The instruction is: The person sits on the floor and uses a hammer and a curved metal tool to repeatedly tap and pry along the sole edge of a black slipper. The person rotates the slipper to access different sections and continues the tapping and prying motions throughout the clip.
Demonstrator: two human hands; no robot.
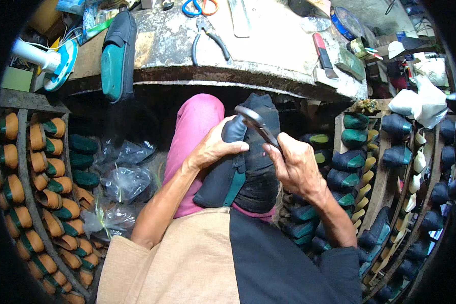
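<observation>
A dark navy shoe (213, 190) with a green strip of lining lies across my lap, its rounded toe pointing away from me. My left hand (215, 144) wraps round the toe end, thumb lying across the upper. In my right hand (296, 164) is a dark metal hammer (253, 117), gripped by its handle. The hammer's head is over the toe of the shoe; whether they touch I cannot tell. Beneath the shoe, a black wrap (261, 187) covers my right thigh, and pink cloth (200, 114) covers the left.
Ahead stands a worn workbench (172, 35) bearing pliers (207, 43), scissors (200, 7), a red-handled knife (324, 55) and a dark shoe with a green insole (117, 61). Racks of tan shoes (45, 197) stand left, racks of navy shoes (349, 162) right. Clear plastic bags (126, 182) lie beside my left leg.
</observation>
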